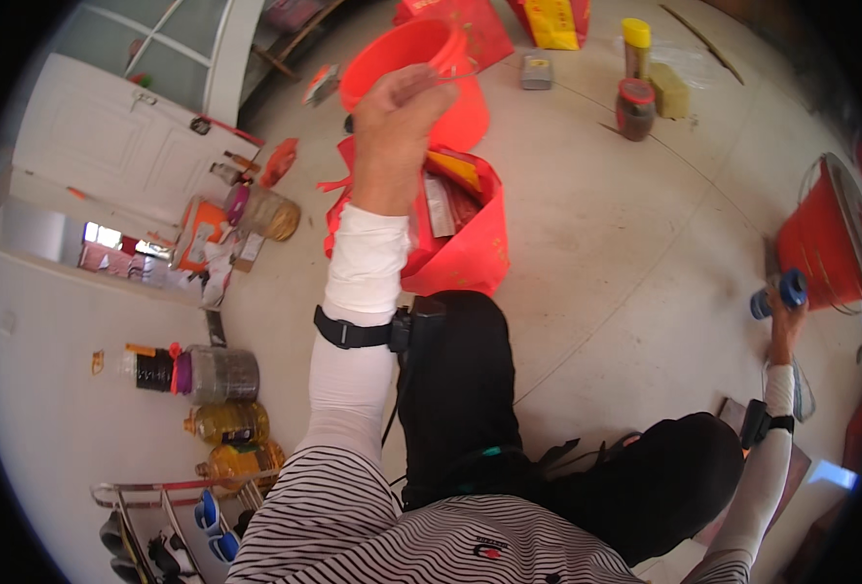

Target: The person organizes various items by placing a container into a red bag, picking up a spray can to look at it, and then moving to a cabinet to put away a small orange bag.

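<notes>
My left hand [400,120] is raised ahead of me with its fingers curled around the thin wire handle of a red plastic bucket [467,109]. Behind the hand the bucket is tilted, and its mouth is partly in view. Below it stands a red gift bag [467,259], its top open on packets inside. Far to the right, my right hand [787,321] grips a small blue container [793,286], whose kind I cannot tell. Another red bucket [818,237] with a wire handle is just beyond that hand.
On the floor ahead are a jar with a red lid [635,109], a yellow-capped can [637,44], a yellowish block [669,91] and a grey box [536,71]. Large plastic jars [219,374], oil bottles [228,423] and a metal shoe rack [160,496] line the left wall.
</notes>
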### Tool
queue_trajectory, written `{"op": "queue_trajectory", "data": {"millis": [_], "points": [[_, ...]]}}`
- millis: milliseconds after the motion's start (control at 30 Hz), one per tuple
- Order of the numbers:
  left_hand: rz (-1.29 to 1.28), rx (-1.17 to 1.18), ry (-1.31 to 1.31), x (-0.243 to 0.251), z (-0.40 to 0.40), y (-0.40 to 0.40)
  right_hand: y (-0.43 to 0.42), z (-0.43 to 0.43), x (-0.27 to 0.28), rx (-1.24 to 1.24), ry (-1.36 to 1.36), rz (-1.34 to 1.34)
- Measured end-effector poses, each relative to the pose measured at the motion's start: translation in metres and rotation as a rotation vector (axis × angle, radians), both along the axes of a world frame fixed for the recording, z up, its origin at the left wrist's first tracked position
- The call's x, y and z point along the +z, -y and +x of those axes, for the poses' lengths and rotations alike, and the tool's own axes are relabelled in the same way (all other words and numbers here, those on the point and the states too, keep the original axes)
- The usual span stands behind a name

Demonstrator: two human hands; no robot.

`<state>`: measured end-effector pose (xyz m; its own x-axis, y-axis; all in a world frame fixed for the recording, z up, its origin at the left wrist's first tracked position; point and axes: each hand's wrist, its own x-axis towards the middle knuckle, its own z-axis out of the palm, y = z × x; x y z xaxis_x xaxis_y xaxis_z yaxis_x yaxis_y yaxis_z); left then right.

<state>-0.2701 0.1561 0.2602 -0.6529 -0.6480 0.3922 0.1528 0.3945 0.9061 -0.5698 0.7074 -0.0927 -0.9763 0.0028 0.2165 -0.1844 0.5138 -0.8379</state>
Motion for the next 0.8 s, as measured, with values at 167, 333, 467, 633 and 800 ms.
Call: {"op": "queue_trajectory", "data": {"millis": [167, 333, 467, 633, 800], "points": [[-0.088, 0.337, 0.196, -0.029, 0.079, 0.06, -0.049, -0.003, -0.044, 0.012, -0.009, 0.023], [-0.168, 0.607, 0.189, -0.09, 0.152, 0.076, -0.066, -0.003, -0.056, -0.02, 0.028, 0.218], [-0.06, 0.713, 0.106, -0.143, 0.18, 0.082, -0.119, 0.011, -0.08, -0.221, 0.238, 0.488], [-0.037, 0.809, 0.126, -0.172, 0.215, 0.089, -0.008, 0.07, -0.039, 0.232, 0.067, 0.53], [0.436, 0.666, 0.082, -0.187, 0.205, 0.082, 0.162, 0.072, 0.144, 0.809, 0.358, 0.358]]}}
